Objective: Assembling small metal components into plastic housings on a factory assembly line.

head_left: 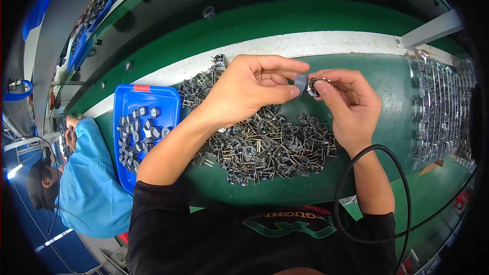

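Observation:
Above the worktable, my left hand [249,86] pinches a small grey round housing [301,83] between thumb and fingers. Close by on its right, my right hand [351,104] grips a small round circuit board [315,87] by its edge, thumb in front. The two parts are almost touching; whether they meet I cannot tell. Beneath both hands lies a large heap of dark circuit boards with metal pins [260,147]. To the left of my left forearm, a blue tray [173,103] holds several grey round housings [137,137].
Stacked clear plastic trays [438,107] stand at the right. A white rail [351,43] borders the green table [392,142], with a green conveyor belt [285,18] carrying scattered parts beyond. A black cable [379,147] loops by my right forearm. At left sits a co-worker in blue [91,183].

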The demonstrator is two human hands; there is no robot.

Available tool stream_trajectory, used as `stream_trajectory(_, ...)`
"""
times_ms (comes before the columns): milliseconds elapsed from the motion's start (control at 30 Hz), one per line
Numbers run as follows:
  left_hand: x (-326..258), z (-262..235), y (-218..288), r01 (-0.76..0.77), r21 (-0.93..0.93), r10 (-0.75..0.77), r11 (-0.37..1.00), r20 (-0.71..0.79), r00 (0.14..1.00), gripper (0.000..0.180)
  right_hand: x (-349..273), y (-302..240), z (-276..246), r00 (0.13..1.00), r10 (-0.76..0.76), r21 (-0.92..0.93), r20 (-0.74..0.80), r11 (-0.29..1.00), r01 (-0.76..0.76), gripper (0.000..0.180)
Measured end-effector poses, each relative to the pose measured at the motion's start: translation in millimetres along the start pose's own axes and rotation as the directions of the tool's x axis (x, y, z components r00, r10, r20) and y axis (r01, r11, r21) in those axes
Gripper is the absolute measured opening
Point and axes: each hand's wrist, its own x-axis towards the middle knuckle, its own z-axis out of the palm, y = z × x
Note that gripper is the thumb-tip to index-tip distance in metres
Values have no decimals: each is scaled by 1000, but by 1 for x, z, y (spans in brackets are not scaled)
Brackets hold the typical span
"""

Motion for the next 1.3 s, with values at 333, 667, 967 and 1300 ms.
stream_trajectory(333,-3,6,-7,-99,-60,99,993,-3,995,38,3,4,1,910,-412,-344,44,849,401,13)
stream_trajectory(667,-6,15,-13,-124,-120,119,985,-48,992,34,1,10,11,864,-501,-408,51,779,476,17)
stream_trajectory(967,-6,11,2,-9,-118,1,993,-71,997,31,9,9,0,894,-401,-312,202,839,446,24)
stream_trajectory(1300,13,-16,14,54,202,-26,978,-143,989,35,23,2,-30,842,73,-362,534,920,150,45)
